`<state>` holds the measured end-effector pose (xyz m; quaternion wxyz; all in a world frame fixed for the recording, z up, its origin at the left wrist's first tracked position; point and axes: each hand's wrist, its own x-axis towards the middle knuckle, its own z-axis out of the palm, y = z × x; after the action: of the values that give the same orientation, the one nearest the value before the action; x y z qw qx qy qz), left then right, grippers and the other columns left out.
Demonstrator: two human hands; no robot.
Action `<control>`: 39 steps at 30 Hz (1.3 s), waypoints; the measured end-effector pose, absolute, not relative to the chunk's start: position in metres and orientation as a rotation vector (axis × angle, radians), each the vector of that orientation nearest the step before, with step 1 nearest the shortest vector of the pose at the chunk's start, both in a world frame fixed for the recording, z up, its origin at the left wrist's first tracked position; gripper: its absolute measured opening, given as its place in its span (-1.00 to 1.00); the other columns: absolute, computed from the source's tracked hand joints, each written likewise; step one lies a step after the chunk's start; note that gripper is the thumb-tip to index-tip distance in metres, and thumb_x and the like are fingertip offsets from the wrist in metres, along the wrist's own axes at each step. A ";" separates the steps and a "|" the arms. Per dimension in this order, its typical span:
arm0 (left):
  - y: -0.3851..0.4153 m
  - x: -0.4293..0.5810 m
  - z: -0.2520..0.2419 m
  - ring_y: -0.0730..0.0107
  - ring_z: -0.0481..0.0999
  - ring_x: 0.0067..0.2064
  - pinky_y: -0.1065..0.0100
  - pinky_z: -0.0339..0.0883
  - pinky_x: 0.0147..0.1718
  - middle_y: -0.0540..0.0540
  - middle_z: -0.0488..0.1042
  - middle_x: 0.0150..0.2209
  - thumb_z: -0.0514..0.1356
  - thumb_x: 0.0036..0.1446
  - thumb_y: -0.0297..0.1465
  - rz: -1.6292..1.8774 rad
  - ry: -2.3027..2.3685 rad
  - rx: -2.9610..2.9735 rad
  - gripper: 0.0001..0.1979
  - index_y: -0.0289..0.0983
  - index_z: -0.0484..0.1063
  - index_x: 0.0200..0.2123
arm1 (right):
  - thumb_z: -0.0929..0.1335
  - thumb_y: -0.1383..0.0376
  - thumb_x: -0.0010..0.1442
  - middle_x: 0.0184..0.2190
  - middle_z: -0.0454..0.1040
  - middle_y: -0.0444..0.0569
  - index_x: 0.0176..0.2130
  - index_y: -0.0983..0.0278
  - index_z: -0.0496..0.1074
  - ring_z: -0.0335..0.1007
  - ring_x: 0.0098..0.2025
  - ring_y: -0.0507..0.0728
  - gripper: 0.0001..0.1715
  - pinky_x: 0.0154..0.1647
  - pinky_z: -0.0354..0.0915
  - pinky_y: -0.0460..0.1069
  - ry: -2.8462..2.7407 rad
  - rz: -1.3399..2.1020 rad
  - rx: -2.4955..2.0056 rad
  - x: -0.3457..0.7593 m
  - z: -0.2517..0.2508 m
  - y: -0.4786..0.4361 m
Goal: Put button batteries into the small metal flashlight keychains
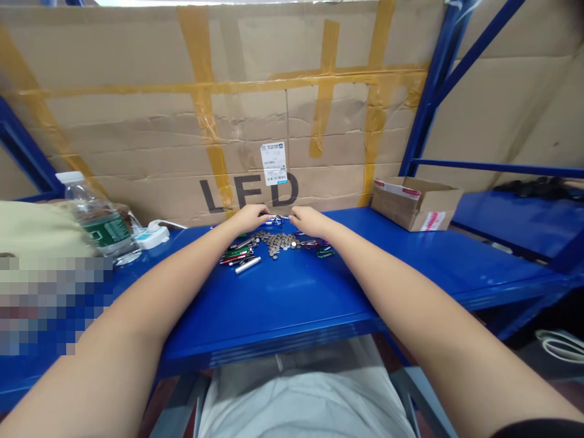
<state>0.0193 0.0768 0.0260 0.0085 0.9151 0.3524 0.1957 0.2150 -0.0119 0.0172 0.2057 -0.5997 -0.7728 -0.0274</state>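
Both my arms reach to the back of the blue table. My left hand (250, 218) is closed, with its fingertips at a cluster of blue and silver pieces (276, 221). Across from it, my right hand (308, 221) is curled at the cluster's right side. What the fingers hold is too small and partly hidden. In front of them lies a pile of small round metal discs (276, 243). Coloured metal tubes (235, 253) lie to the left, with a silver tube (248, 265) nearest me. Red clips (312, 244) and green clips (325, 251), shaped like small carabiners, are below my right hand.
A large taped cardboard panel (255, 121) stands behind the table (274, 304). An open cardboard box (415, 204) is at the right. On the left are a water bottle (103, 222) and a white power strip (151, 235). Blue posts (431, 91) frame the right side.
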 end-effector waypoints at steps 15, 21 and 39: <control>0.110 -0.046 0.040 0.23 0.51 -0.19 0.35 0.31 -0.22 -0.11 0.58 -0.19 0.14 0.03 -0.19 -0.172 1.347 2.809 -0.69 -0.22 0.54 -0.24 | 0.23 0.28 0.22 -0.34 0.48 0.04 -0.43 0.28 0.34 0.30 -0.33 0.11 -0.78 -0.37 0.10 -0.04 -2.183 0.037 -1.660 0.225 0.019 -0.011; 0.112 -0.062 0.044 0.23 0.49 -0.09 0.37 0.28 -0.14 -0.04 0.56 -0.10 0.18 -0.04 -0.17 -0.308 1.331 2.684 -0.60 -0.16 0.53 -0.13 | 0.24 0.25 0.21 -0.37 0.49 0.01 -0.45 0.28 0.36 0.32 -0.35 0.09 -0.75 -0.40 0.10 -0.06 -2.230 0.063 -1.692 0.227 0.020 -0.013; 0.047 -0.012 0.058 0.30 0.52 -0.17 0.37 0.35 -0.24 -0.10 0.55 -0.13 0.13 0.04 -0.29 0.120 1.005 2.786 -0.66 -0.23 0.41 -0.09 | 0.41 0.18 0.04 -0.35 0.55 -0.06 -0.27 0.23 0.55 0.42 -0.38 0.07 -0.76 -0.45 0.19 -0.07 -2.501 0.323 -1.781 0.223 0.025 -0.023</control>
<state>-0.0117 0.0470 0.0584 0.0884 0.9362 0.3376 0.0405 0.2233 -0.0230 0.0251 0.0272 -0.5766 -0.8098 0.1047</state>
